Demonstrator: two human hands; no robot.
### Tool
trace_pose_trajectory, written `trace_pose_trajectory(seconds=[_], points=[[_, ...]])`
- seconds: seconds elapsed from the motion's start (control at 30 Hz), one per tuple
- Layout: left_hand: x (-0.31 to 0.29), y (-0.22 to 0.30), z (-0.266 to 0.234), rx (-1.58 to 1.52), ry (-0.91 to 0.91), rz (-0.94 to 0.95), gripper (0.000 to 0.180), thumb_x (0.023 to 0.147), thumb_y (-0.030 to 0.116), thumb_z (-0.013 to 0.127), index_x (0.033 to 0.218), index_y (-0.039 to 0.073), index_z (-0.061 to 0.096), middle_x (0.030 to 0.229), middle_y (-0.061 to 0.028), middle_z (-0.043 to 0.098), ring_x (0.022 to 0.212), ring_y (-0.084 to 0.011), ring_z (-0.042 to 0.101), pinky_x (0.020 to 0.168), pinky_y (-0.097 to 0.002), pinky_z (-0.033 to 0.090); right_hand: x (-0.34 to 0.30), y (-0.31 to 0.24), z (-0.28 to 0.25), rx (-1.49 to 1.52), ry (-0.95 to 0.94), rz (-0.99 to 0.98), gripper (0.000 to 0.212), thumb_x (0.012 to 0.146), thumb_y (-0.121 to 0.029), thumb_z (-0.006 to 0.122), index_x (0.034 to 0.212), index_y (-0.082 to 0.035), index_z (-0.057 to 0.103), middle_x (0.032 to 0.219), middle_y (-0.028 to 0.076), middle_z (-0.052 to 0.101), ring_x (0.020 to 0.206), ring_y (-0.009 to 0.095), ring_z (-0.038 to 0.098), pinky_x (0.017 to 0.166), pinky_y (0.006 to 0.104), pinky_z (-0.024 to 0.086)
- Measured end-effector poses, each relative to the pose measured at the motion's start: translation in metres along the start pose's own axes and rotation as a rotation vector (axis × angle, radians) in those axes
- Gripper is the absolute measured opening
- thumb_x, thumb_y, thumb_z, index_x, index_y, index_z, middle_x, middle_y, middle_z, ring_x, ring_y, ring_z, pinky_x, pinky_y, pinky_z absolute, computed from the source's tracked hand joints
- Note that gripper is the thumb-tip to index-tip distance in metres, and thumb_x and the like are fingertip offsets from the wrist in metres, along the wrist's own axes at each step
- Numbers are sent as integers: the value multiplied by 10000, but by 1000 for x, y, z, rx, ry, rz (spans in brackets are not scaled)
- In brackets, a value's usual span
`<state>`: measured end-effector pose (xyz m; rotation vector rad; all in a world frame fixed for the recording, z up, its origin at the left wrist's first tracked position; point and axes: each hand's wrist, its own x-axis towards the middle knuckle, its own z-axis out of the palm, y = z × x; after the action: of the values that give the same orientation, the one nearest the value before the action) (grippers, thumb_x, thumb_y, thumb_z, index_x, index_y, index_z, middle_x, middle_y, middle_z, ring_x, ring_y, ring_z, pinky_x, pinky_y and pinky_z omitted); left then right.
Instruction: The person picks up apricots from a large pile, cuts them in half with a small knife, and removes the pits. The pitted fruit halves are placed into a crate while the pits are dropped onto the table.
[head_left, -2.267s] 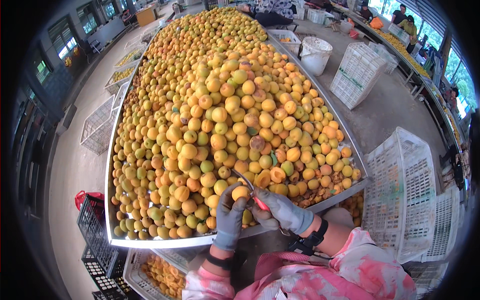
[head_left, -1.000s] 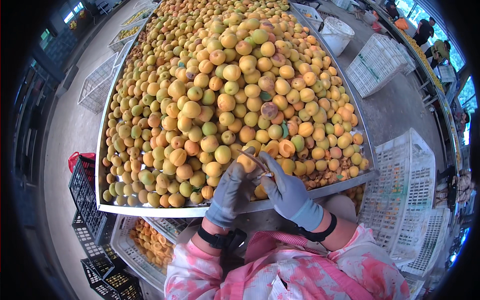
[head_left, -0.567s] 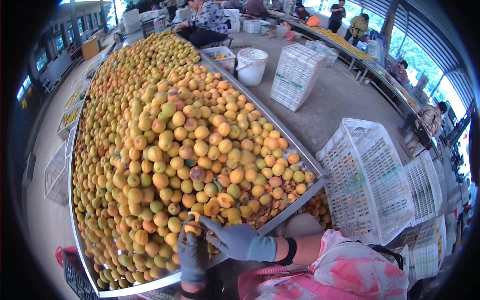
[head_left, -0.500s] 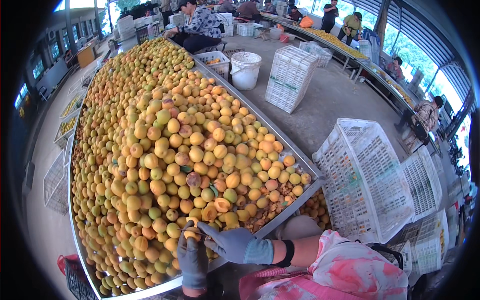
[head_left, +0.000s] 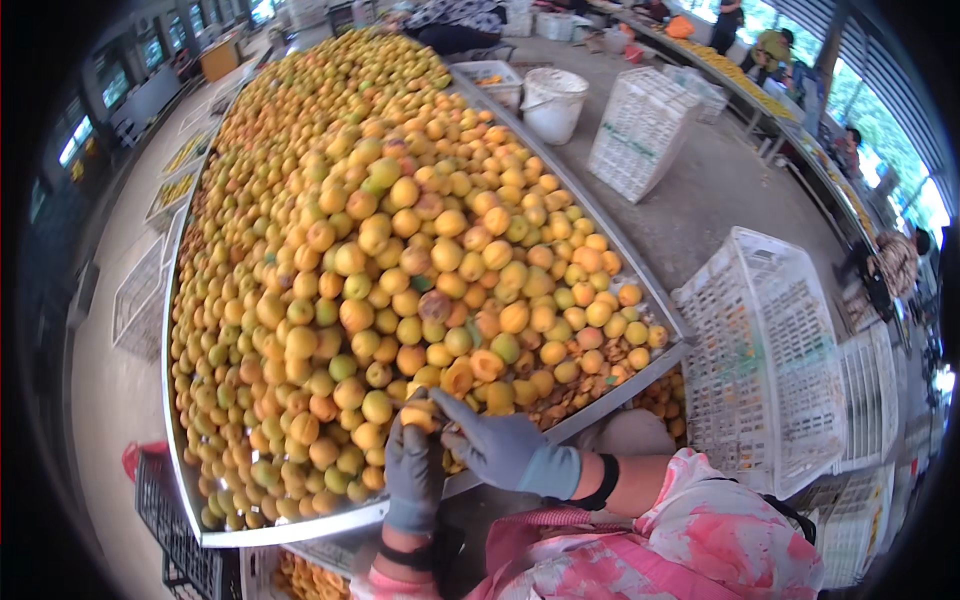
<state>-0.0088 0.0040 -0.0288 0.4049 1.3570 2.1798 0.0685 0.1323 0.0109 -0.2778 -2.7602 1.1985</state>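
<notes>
A long metal sorting table (head_left: 300,525) is heaped with orange and yellow-green apricots (head_left: 400,260). Both my hands wear grey gloves and meet at the table's near edge. My left hand (head_left: 413,470) grips one orange apricot (head_left: 418,412) from below. My right hand (head_left: 497,445) closes over the same fruit from the right, fingers pointing left. Whether the right hand also holds a small tool is hidden by the fingers.
White plastic crates (head_left: 765,350) stand stacked to the right, another white crate (head_left: 640,130) and a white bucket (head_left: 553,103) further back. Below the table's near edge sit a black crate (head_left: 170,530) and trays of fruit (head_left: 300,578). Other people work along benches at the far right.
The view has swung left and right across the heap. My hands stayed together at the table's near edge, working on one apricot throughout.
</notes>
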Motion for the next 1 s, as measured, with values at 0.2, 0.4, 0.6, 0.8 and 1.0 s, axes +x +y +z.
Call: trace_pose_trajectory(seconds=[0.2, 0.4, 0.6, 0.8, 1.0], points=[[4, 14, -6, -39, -77, -114, 584, 918, 460, 573, 1241, -21, 502, 1122, -60, 586, 1024, -143, 553, 887, -277, 453, 2, 10, -6, 7, -11, -86, 603, 951, -358, 467, 1456, -103, 257, 666, 179, 625, 587, 372, 620, 512, 470, 468], [-4, 27, -17, 100, -169, -95, 600, 902, 260, 652, 1353, -51, 409, 1189, -78, 574, 1066, -136, 551, 932, -272, 451, 4, 7, -10, -104, -162, -139, 621, 948, -345, 482, 1459, -81, 248, 625, 170, 601, 579, 360, 612, 524, 448, 462], [-7, 9, -10, -135, -65, -119, 634, 887, 354, 659, 1336, -40, 445, 1195, -87, 577, 1094, -148, 542, 962, -295, 427, 3, 2, 2, 0, -82, -76, 601, 914, -252, 527, 1430, -46, 300, 879, 189, 659, 728, 396, 637, 613, 425, 506], [-4, 28, -12, 439, -152, 69, 635, 891, 365, 649, 1329, -49, 450, 1194, -87, 576, 1089, -165, 549, 952, -284, 429, 0, 9, 0, -122, -6, -160, 660, 894, -283, 564, 1453, -86, 273, 600, 137, 591, 527, 323, 600, 473, 417, 453], [-6, 24, -7, 63, -42, -71, 621, 897, 305, 650, 1346, -60, 425, 1187, -91, 581, 1098, -158, 543, 963, -288, 423, 4, 9, 8, -122, 15, -186, 675, 887, -283, 560, 1460, -88, 261, 589, 135, 583, 512, 313, 595, 470, 421, 452]])
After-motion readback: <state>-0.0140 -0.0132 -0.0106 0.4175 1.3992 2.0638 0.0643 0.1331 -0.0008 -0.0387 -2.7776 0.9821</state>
